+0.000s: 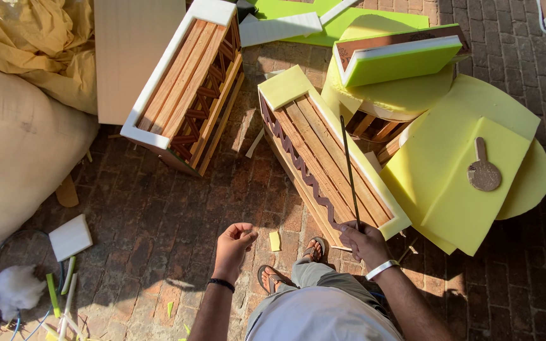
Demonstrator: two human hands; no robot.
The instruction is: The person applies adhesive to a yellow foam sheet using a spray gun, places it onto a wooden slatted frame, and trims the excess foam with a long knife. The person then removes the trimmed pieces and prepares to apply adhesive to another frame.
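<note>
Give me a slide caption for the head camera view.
Right hand holds a thin dark rod over a foam-edged wooden frame; left hand hangs empty.

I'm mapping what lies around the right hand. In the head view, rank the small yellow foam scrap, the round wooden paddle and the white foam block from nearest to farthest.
From the right hand:
1. Small yellow foam scrap, on the bricks to its left.
2. Round wooden paddle, up right on yellow foam.
3. White foam block, far left.

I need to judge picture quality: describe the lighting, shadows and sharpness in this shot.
Head view: low, warm sunlight rakes the brick floor, throwing long shadows; the yellow foam sheets glare brightly; the right hand gripping the thin dark rod sits half in shade; the left hand is lit; focus is sharp throughout.
</note>
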